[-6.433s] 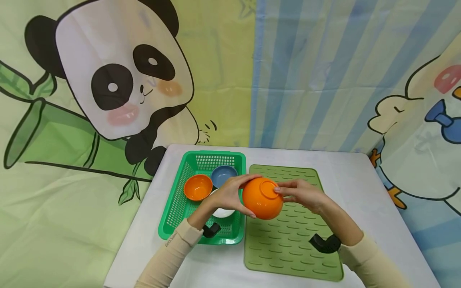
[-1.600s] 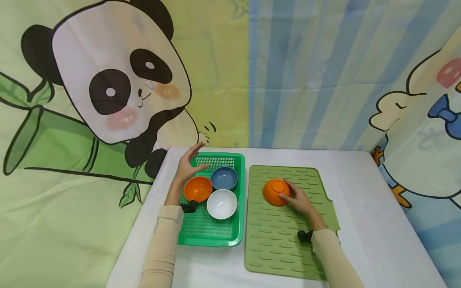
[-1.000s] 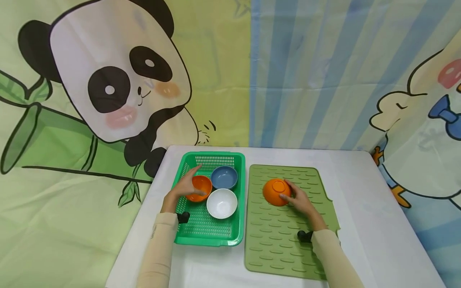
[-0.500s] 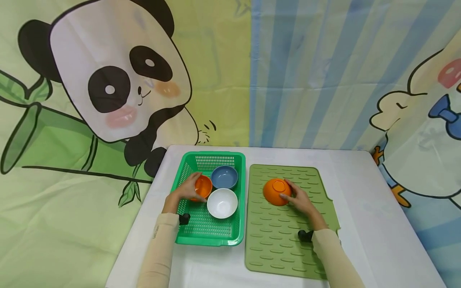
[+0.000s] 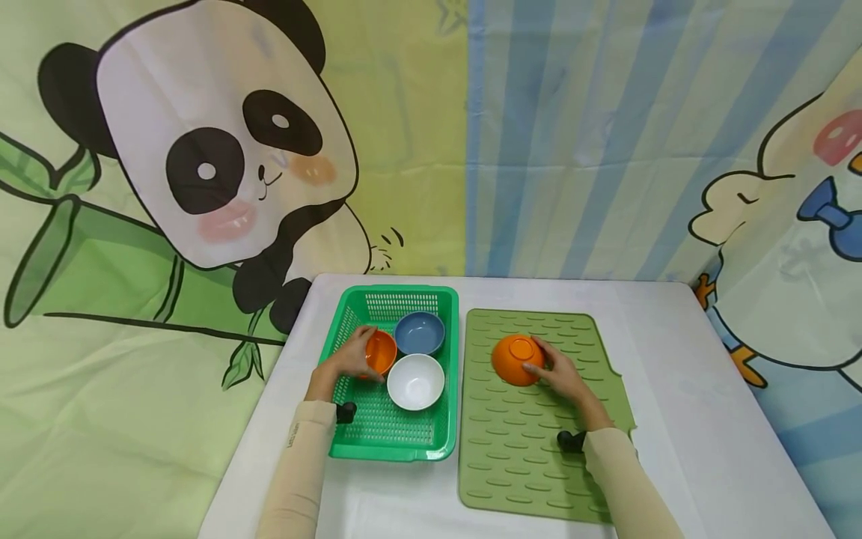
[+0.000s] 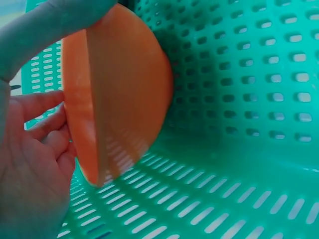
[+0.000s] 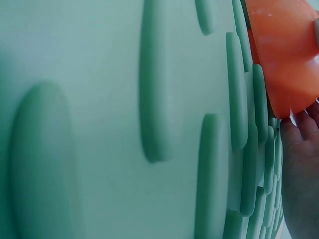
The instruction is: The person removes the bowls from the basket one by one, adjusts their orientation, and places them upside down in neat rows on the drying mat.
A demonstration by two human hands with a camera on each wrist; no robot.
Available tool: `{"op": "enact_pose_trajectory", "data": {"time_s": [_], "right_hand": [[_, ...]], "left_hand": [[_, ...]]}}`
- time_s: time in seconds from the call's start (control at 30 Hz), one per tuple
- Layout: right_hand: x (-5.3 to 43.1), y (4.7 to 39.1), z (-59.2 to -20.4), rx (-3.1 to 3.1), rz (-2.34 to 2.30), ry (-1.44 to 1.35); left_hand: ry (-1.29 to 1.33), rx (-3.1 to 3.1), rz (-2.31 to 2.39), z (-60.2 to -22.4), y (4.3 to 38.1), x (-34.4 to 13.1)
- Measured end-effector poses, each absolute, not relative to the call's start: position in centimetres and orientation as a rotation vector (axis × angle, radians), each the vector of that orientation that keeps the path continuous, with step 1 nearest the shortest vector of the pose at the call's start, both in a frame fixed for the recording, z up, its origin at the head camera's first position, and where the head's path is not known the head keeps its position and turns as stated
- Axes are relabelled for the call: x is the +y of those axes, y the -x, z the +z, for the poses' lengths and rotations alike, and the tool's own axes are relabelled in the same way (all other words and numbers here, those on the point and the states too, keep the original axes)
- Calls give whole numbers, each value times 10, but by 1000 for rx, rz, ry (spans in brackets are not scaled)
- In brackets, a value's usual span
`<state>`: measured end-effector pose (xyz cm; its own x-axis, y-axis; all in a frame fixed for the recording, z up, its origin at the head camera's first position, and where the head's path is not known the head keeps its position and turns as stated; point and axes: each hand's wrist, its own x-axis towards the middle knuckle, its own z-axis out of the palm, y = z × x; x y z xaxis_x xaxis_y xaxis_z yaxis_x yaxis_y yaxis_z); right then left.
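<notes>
In the green basket, my left hand grips an upright orange bowl by its edge. The left wrist view shows the thumb and fingers of this hand at the rim of the bowl. A second orange bowl stands upside down on the green mat, its foot ring upward. My right hand holds that bowl from the right, thumb near the foot ring. In the right wrist view, its fingers touch the overturned bowl.
A blue bowl and a white bowl stand upright inside the green basket, right beside the gripped bowl. The basket is left of the mat on a white-covered table. A printed cloth hangs behind.
Earlier both hands held an orange bowl over the mat; it now sits upside down there. My left hand moved to the basket and closed on the other orange bowl. The right hand stayed put lately.
</notes>
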<state>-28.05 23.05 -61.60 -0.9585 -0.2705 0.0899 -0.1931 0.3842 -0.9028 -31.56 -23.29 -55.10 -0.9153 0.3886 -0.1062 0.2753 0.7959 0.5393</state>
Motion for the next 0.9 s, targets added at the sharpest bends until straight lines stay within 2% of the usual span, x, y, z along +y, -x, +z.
{"op": "enact_pose_trajectory", "data": {"time_s": [0.33, 0.7, 0.9], "right_hand": [[230, 279, -614, 2549, -1648, 444], [232, 281, -616, 2586, -1614, 471], [225, 269, -590, 2534, -1650, 461]], "left_hand": [[-511, 2808, 727, -536, 315, -231], [-728, 2971, 918, -462, 307, -202], [-980, 3018, 1098, -423, 293, -170]]}}
